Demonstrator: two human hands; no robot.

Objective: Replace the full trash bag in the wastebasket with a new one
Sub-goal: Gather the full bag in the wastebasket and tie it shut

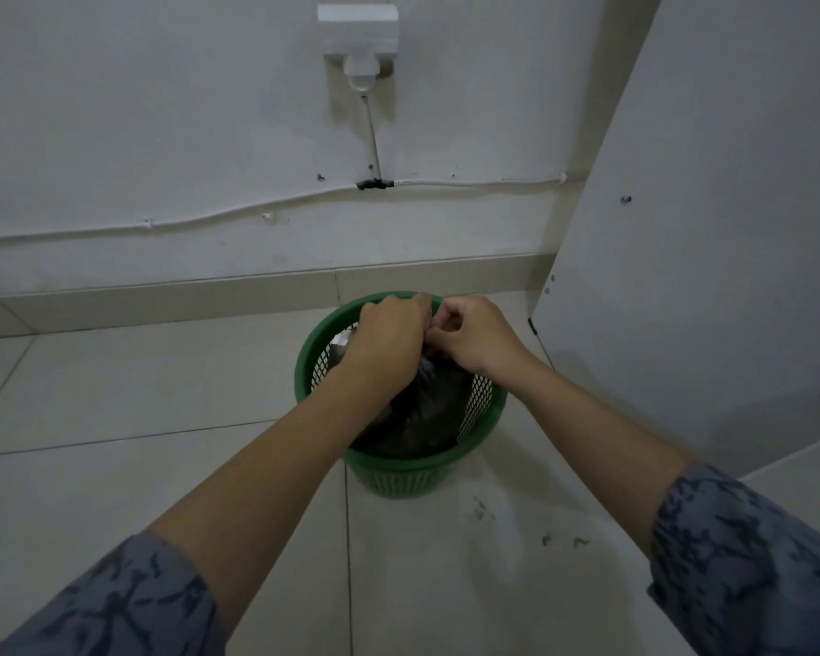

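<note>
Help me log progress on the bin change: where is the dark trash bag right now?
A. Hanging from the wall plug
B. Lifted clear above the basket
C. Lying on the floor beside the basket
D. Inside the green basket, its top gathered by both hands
D: the dark trash bag sits inside the green mesh wastebasket, with the left hand and right hand closed on its gathered top.
</note>
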